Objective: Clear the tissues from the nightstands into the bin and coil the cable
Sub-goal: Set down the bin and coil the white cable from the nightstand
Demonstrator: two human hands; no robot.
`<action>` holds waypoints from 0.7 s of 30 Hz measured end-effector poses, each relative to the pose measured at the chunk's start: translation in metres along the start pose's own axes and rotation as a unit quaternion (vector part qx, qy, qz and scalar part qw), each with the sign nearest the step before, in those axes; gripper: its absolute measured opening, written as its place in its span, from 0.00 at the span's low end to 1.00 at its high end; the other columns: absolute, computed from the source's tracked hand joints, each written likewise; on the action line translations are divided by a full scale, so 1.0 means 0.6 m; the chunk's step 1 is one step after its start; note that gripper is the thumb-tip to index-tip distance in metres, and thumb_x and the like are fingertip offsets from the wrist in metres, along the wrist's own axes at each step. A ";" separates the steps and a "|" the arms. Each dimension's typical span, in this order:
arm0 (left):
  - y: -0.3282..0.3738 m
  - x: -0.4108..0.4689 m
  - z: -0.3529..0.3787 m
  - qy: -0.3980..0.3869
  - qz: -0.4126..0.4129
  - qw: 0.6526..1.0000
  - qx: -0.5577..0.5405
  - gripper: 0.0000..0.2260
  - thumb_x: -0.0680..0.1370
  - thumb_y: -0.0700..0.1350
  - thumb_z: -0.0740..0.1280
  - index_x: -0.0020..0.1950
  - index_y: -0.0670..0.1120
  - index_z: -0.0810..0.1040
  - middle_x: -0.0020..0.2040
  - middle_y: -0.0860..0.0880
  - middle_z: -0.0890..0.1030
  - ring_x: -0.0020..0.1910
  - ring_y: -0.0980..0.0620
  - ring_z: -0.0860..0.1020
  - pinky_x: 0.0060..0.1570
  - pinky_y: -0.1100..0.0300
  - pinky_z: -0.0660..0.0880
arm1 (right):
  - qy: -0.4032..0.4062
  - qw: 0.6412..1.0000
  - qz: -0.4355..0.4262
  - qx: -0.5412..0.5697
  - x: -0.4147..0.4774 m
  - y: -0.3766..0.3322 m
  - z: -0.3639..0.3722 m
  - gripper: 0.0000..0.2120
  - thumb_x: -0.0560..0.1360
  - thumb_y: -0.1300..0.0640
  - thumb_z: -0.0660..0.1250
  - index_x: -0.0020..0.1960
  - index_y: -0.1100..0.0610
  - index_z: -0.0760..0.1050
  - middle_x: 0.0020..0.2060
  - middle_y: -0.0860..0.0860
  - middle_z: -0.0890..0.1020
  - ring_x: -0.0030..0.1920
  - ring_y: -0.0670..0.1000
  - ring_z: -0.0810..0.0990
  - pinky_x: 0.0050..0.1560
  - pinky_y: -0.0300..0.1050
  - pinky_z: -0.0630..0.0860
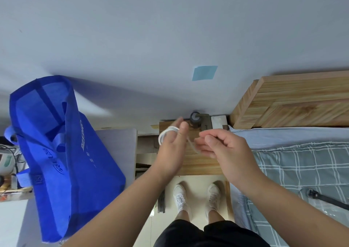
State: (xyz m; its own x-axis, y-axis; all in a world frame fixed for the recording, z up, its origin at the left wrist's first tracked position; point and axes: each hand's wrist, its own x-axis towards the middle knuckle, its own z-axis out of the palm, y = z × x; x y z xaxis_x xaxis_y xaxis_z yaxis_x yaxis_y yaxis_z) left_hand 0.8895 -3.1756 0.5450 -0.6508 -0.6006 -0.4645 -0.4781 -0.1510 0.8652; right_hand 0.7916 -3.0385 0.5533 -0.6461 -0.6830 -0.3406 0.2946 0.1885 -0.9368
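A white cable (164, 134) is looped in a few turns around the fingers of my left hand (172, 148), which is raised over the wooden nightstand (200, 164). A blurred strand of the cable runs from those loops across to my right hand (224, 148), whose curled fingers pinch it just to the right. Both hands hover above the nightstand top, between the wall and my feet. No tissues show on this nightstand.
A big blue fabric bag (62, 152) stands open on the left. A dark round object (195, 119) and a white box (219, 122) sit at the nightstand's back edge. The bed with a checked cover (302, 171) and wooden headboard (294, 103) lies right.
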 end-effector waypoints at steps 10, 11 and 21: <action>0.048 0.028 -0.071 -0.008 -0.012 0.864 -0.503 0.13 0.81 0.41 0.55 0.38 0.47 0.71 0.34 0.48 0.73 0.36 0.47 0.77 0.48 0.53 0.79 | -0.080 0.920 0.315 0.220 -0.006 0.057 -0.027 0.13 0.84 0.65 0.62 0.52 0.59 0.86 0.38 0.56 0.83 0.23 0.46 0.66 0.18 0.36 0.59; 0.053 0.022 -0.071 -0.043 -0.013 0.850 -0.525 0.12 0.79 0.42 0.56 0.37 0.47 0.72 0.31 0.50 0.71 0.33 0.48 0.74 0.44 0.54 0.79 | -0.087 0.912 0.326 0.232 -0.002 0.062 -0.027 0.13 0.83 0.65 0.62 0.51 0.58 0.85 0.38 0.55 0.82 0.23 0.45 0.65 0.18 0.36 0.59; 0.066 -0.030 -0.055 -0.488 -0.077 0.850 -0.184 0.15 0.82 0.50 0.65 0.35 0.51 0.73 0.26 0.57 0.67 0.23 0.55 0.58 0.22 0.63 0.55 | -0.162 0.948 0.272 0.044 0.063 0.050 -0.048 0.07 0.75 0.60 0.76 0.49 0.55 0.79 0.31 0.49 0.78 0.25 0.46 0.67 0.25 0.40 0.64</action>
State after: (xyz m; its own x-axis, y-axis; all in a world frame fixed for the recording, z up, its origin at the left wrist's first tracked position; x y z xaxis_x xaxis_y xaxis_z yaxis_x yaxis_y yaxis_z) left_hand 0.9019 -3.1968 0.5938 -0.8620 0.3587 -0.3581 -0.5025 -0.5120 0.6967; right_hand 0.7554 -3.0383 0.5098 -0.1359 -0.6852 -0.7156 0.5890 0.5249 -0.6145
